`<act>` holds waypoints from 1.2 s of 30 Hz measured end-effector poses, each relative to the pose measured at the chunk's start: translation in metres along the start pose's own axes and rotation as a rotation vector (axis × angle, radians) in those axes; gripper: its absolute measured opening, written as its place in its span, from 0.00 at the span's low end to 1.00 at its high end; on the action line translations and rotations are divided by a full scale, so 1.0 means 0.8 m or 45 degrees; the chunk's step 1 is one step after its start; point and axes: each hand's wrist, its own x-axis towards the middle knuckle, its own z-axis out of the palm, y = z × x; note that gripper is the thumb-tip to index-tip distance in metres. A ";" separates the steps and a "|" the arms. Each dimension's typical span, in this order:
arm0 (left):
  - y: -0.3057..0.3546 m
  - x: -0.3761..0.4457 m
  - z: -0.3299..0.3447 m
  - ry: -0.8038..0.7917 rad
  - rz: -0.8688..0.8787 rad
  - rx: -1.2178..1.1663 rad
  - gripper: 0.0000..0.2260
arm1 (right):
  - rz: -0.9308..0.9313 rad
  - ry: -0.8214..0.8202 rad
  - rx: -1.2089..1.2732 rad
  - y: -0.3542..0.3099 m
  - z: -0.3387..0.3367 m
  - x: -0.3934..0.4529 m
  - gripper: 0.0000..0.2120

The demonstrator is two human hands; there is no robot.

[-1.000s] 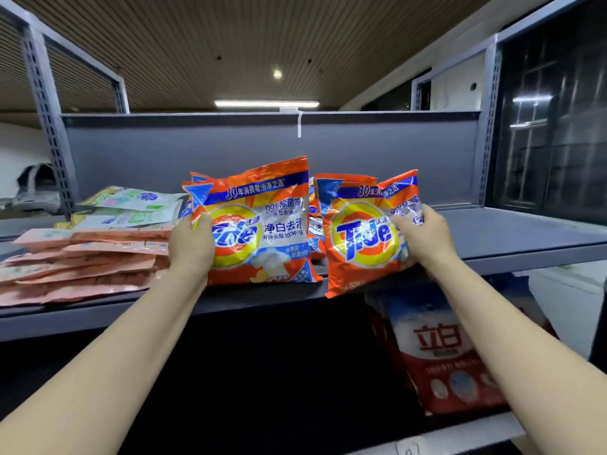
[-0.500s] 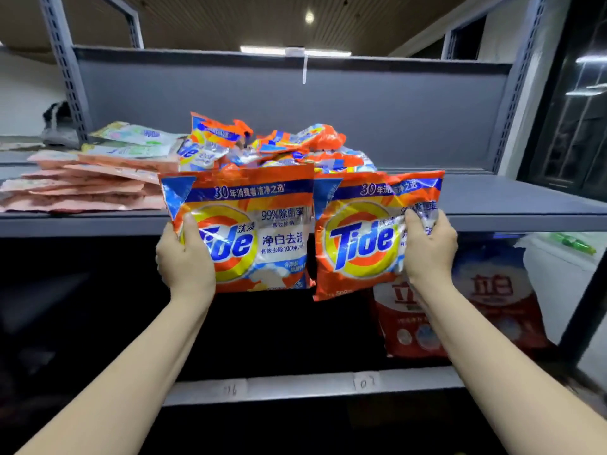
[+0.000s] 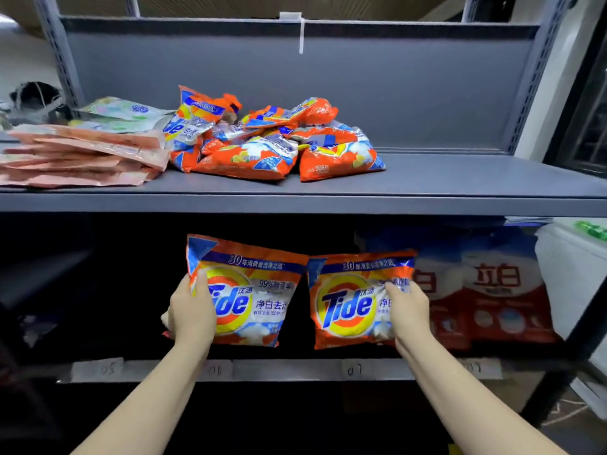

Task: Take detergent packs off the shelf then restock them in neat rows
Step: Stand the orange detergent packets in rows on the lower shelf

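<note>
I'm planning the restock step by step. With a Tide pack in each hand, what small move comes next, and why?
Probably set both down on the lower shelf. The left hand and right hand each grip a Tide pack held before it, while a jumbled pile waits on the upper shelf.

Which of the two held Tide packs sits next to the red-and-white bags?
The Tide pack in the right hand; the left hand's pack has only dark shelf beside it.

Those orange Tide packs are looking like glossy, crinkly plastic film, the pink pouches are shining too, and the grey shelf is looking like matt painted metal.
</note>
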 end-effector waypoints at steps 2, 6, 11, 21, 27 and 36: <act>-0.016 0.012 0.018 -0.006 -0.085 -0.106 0.13 | 0.081 0.003 0.010 0.015 0.009 0.011 0.08; -0.033 0.033 0.051 -0.089 -0.218 -0.456 0.07 | 0.272 -0.011 0.062 0.044 0.038 0.040 0.05; -0.057 0.078 0.098 -0.098 -0.322 -0.715 0.14 | 0.120 -0.190 0.152 0.063 0.084 0.082 0.04; -0.117 0.186 0.195 -0.530 -0.558 -0.898 0.23 | 0.114 -0.256 0.179 0.113 0.169 0.196 0.08; -0.131 0.236 0.250 -0.759 -0.575 -0.939 0.22 | 0.249 -0.151 0.236 0.146 0.206 0.271 0.16; -0.129 0.267 0.319 -0.747 -0.612 -0.980 0.18 | 0.146 -0.179 0.191 0.133 0.243 0.318 0.14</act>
